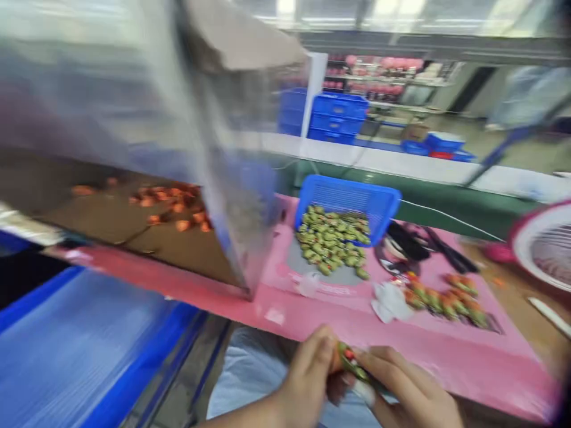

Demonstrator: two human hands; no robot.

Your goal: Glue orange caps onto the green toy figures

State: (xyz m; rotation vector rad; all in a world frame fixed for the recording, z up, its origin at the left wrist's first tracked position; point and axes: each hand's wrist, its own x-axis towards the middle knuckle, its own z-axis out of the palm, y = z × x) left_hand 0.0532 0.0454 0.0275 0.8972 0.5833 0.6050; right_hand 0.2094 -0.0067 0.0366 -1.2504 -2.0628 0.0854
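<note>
My left hand (310, 371) pinches the orange end of a small green-and-orange piece (347, 358) with red spots, low in front of my lap. My right hand (404, 380) is closed on the piece's green end, and something whitish shows beneath its fingers, too blurred to name. Beyond my hands, on the pink table mat (303, 318), similar green-and-orange pieces (439, 300) lie in rows at the right. A crumpled white tissue (390, 301) sits beside them. Many small green pieces (332, 235) spill out of a tipped blue basket (352, 199).
A blurred upright panel (223, 196) divides the table; orange pieces (176, 199) lie on brown board behind it. Dark tools (450, 249) rest right of the basket. A pink-and-white basket (544, 244) stands far right, a blue bin (89, 345) lower left, stacked blue crates (336, 116) behind.
</note>
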